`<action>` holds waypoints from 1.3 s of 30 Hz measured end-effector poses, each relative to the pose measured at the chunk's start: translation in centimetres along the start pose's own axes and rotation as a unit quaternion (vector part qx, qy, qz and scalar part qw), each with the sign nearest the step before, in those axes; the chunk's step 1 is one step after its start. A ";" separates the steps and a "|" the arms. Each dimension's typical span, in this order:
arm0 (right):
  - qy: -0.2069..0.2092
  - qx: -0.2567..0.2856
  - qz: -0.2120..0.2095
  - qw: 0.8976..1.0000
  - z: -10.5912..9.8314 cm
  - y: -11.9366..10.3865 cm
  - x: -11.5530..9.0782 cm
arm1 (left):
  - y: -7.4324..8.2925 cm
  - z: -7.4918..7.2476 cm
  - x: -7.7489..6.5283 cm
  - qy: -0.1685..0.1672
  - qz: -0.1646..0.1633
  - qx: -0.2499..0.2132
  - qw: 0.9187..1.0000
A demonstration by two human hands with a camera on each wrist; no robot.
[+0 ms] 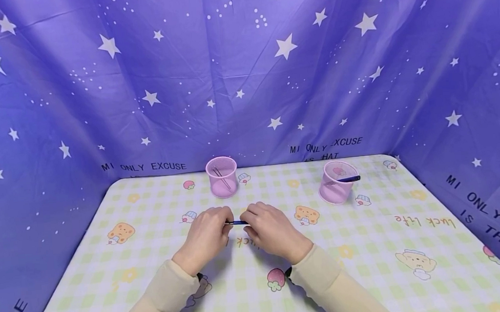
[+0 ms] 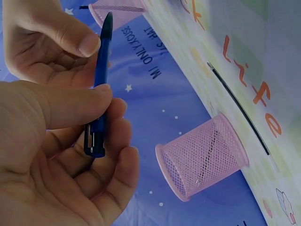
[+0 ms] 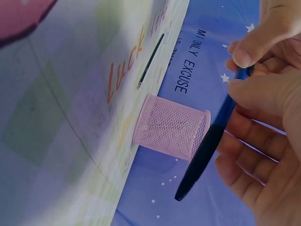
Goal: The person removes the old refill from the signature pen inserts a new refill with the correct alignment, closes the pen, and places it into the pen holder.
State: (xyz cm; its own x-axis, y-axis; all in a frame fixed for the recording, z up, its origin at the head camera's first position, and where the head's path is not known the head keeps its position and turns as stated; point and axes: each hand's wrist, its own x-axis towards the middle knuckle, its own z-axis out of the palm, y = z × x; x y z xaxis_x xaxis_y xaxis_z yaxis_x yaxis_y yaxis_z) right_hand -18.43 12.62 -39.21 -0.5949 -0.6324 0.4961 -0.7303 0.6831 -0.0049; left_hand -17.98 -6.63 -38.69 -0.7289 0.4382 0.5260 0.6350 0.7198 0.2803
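Note:
A blue ballpoint pen (image 1: pixel 239 222) with a dark grip section is held up over the table between both hands. My left hand (image 1: pixel 208 233) pinches it near the clip end, thumb on top and fingers curled beneath. My right hand (image 1: pixel 277 228) pinches the barrel from the other side; in the right wrist view its thumb lies along the blue part and the dark grip (image 3: pixel 200 157) sticks out past the fingers. A thin dark pen refill (image 2: pixel 242 113) lies on the table beyond the hands; the hands hide it in the head view.
At the back stands a pink mesh cup (image 1: pixel 224 191) with thin refills inside. Farther right is a second pink mesh cup (image 1: pixel 332 196), a dark pen (image 1: pixel 351 179) leaning out over its rim. A checked cloth (image 1: pixel 148 203) covers the table; a starry purple curtain (image 1: pixel 243 68) surrounds it.

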 end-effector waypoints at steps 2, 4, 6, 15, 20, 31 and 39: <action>0.004 0.001 -0.004 1.000 0.0 0.0 0.0 | 0.1 0.0 0.0 0.001 -0.001 -0.003 1.000; 0.006 0.003 -0.007 1.000 0.0 -0.1 0.1 | 0.3 0.0 0.0 0.002 0.000 -0.002 1.000; 0.006 0.006 -0.010 1.000 0.0 -0.1 0.0 | 0.4 0.1 0.0 0.003 0.001 -0.002 1.000; 0.008 0.014 -0.012 1.000 0.1 -0.3 0.0 | 0.7 0.2 -0.1 0.007 0.013 -0.008 1.000; 0.003 0.015 -0.012 1.000 0.0 -0.3 0.0 | 0.8 0.3 -0.1 0.009 0.018 -0.014 1.000; 0.002 0.010 -0.012 1.000 -0.1 -0.4 -0.1 | 1.0 0.2 -0.2 0.007 0.019 -0.019 1.000; 0.004 0.006 -0.011 1.000 -0.2 -0.3 -0.1 | 0.9 0.3 -0.2 0.001 0.009 -0.027 1.000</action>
State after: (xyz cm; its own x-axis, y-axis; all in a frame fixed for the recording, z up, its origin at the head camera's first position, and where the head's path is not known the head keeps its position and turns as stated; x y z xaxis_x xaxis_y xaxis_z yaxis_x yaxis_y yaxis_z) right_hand -18.06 12.53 -39.06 -0.5761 -0.6445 0.5027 -0.7474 0.6644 -0.0047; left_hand -17.36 -5.92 -38.77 -0.7171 0.4497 0.5326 0.6608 0.6817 0.3142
